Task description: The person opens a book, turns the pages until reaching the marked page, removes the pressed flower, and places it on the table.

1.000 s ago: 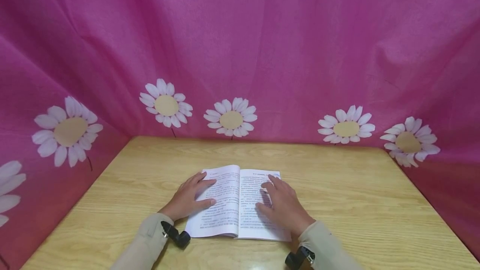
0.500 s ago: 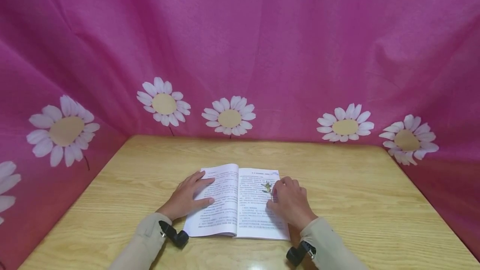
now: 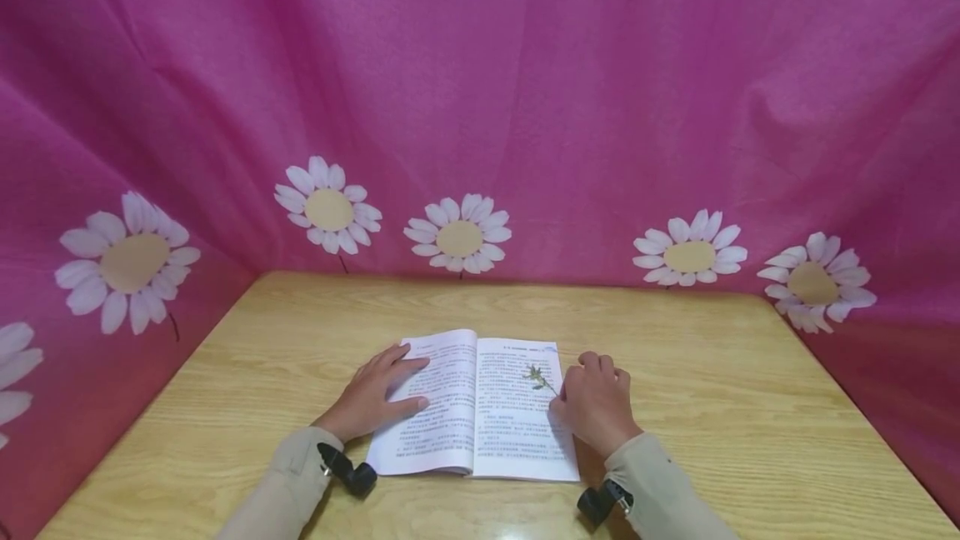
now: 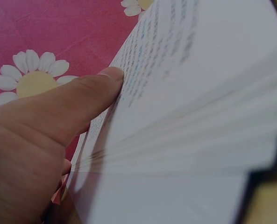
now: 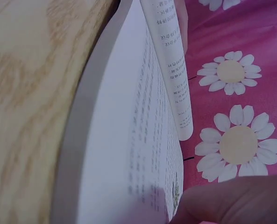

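Observation:
A book (image 3: 517, 440) lies spread on the table, printed pages up. Across the outer edge of its left page rests my left hand (image 3: 375, 397), fingers and thumb spread. The left wrist view shows that thumb (image 4: 98, 88) touching the page. My right hand (image 3: 597, 402), fingers curled, is at the right page's outer edge. It pinches the stem of a small green leafy sprig (image 3: 537, 377), whose leafy end is over the right page. In the right wrist view the sprig (image 5: 176, 193) is partly visible beside the hand; the pinching fingertips are mostly hidden.
The wooden table (image 3: 712, 382) extends around the book on all sides. A pink curtain (image 3: 570, 107) printed with white daisies hangs behind and beside it. A small black camera (image 3: 352, 473) sits at the left wrist, another black camera (image 3: 600, 502) at the right.
My right hand has shifted right from over the right page to its edge, its fingers curling in. The sprig, hidden at first, has come into view. My left hand has stayed in place.

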Available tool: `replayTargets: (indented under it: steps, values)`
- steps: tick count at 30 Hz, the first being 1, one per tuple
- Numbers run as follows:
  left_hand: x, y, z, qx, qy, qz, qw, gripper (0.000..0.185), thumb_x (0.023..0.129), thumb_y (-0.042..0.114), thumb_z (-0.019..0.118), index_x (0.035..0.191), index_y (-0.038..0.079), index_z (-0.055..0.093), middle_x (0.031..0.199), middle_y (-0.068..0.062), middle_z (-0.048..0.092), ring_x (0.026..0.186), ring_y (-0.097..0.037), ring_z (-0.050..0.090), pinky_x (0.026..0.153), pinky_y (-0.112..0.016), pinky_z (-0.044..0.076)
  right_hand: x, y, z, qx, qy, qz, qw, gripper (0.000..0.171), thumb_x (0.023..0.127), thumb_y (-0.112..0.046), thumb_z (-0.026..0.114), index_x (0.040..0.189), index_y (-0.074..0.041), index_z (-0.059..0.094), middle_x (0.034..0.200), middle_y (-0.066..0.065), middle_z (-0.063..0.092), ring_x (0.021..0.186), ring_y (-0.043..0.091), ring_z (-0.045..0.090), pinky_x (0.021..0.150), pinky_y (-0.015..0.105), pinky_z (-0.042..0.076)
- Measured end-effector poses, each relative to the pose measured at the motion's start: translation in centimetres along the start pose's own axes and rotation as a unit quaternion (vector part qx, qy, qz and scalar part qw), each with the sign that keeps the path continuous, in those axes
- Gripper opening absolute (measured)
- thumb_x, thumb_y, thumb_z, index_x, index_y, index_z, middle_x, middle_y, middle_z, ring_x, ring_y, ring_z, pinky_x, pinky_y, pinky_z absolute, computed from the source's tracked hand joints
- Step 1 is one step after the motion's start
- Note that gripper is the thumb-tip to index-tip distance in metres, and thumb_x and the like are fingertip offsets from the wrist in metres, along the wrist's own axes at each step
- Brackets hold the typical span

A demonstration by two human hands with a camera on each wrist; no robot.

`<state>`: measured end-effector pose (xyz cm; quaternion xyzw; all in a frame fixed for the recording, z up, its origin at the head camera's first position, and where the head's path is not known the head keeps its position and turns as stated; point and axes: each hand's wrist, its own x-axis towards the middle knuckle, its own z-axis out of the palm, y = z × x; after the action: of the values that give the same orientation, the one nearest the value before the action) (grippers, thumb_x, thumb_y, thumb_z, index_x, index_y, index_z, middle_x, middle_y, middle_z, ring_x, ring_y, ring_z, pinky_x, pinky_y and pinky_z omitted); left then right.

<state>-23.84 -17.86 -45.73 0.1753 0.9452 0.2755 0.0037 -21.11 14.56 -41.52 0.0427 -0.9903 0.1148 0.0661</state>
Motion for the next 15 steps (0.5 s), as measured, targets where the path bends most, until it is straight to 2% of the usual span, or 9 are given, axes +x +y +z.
replayTargets:
  steps: [8,15]
  values:
    - [0.05,-0.21,0.19,0.004,0.002,0.002,1.0000,0.068,0.081,0.060,0.066,0.141,0.031,0.050,0.156,-0.007,0.030,0.146,-0.030,0.015,0.110,-0.064,0.017,0.22,0.18,0.02,-0.020,-0.005,-0.004,1.000,0.018,0.076,-0.020,0.072,0.061,-0.014,0.063,0.114,0.018,0.058,0.110,0.037,0.044,0.099,0.063,0.031]
    - [0.14,-0.21,0.20,0.002,0.001,-0.002,1.0000,0.068,0.081,0.060,0.067,0.141,0.032,0.050,0.156,-0.006,0.029,0.146,-0.030,0.015,0.111,-0.064,0.017,0.45,0.58,-0.39,-0.009,-0.022,-0.002,1.000,0.020,0.076,-0.023,0.075,0.063,-0.015,0.063,0.106,0.015,0.058,0.103,0.034,0.045,0.095,0.063,0.033]
